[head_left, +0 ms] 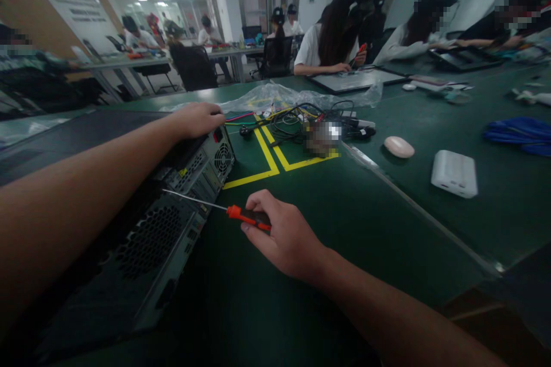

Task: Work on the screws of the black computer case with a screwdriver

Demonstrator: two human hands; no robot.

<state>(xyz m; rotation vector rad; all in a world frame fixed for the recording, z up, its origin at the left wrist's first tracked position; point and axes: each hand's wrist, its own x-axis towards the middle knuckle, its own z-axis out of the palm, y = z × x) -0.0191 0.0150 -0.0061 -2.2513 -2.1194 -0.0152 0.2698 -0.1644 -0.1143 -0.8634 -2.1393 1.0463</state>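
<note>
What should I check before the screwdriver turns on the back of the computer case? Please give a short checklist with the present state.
1. Right hand grips the screwdriver by its red and black handle: ok.
2. Left hand rests on top of the computer case, steadying it: ok.
3. Screwdriver tip is seated in a screw on the rear panel: cannot tell, the tip is too small to see.
4. Case lies fully on the green table: ok.
5. Cables lie apart from the case, past the yellow tape lines: ok.
6. Case is unplugged: cannot tell.
</note>
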